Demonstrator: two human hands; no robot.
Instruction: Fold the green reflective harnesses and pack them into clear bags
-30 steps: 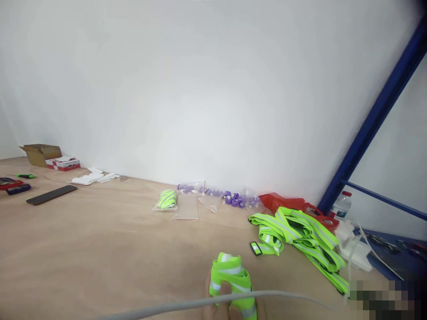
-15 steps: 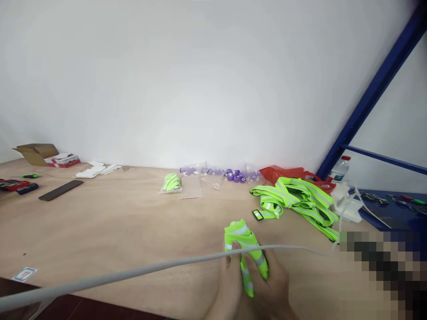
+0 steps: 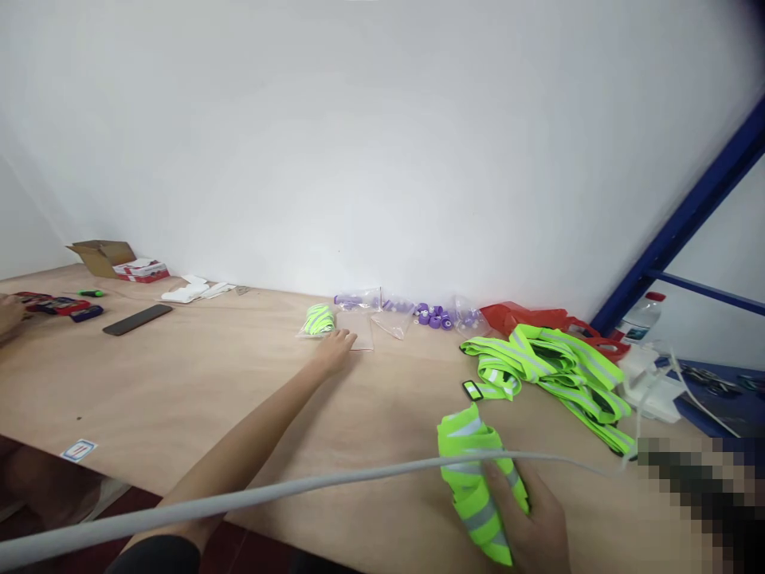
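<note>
Table (image 3: 394, 406): right fingers (image 3: 505, 497) clasp one strap bundle (image 3: 475, 496); left fingers (image 3: 342, 339) at one flat bag (image 3: 363, 328), pinch unclear.

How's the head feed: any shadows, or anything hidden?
Head view: soft light, faint shadow beside the left forearm; head view, foreground: a pale cable crosses the rolled neon strap in the right hand; head view, lower right: blocky pixelation hides that area.

The wooden table (image 3: 382, 414), read as a clock face, bore a cardboard box (image 3: 99, 261) and a red-and-white box (image 3: 142, 273) at ten, a dark flat bar (image 3: 137, 320) past nine, a sticker (image 3: 79, 451) past eight. A bagged lime roll (image 3: 319, 320) and flat clear bag (image 3: 352, 321) lay at twelve, purple pieces (image 3: 424, 317) towards two, loose lime straps (image 3: 538, 367) towards three
</note>
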